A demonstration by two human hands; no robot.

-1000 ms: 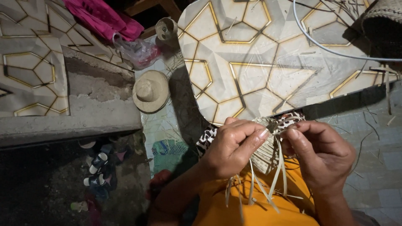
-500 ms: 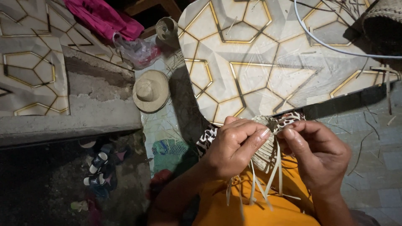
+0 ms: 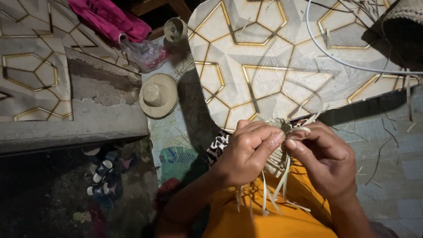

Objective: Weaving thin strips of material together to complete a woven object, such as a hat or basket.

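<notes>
Closest to the camera, over the orange cloth (image 3: 264,220) on the lap, the left hand (image 3: 246,154) is closed around a small pale woven piece (image 3: 278,154), and the right hand (image 3: 324,161) pinches a straw strip (image 3: 299,130) at its upper edge, fingertips nearly meeting. Against half a second ago the right fingers have drawn closer to the left thumb and the loose strands (image 3: 275,189) hang a little straighter, so one strip seems freshly pulled tight in the weave. Beyond lie a patterned table (image 3: 264,57), a straw hat (image 3: 157,94) on the floor, a pink cloth (image 3: 110,17), a dark woven basket (image 3: 403,26) far right
</notes>
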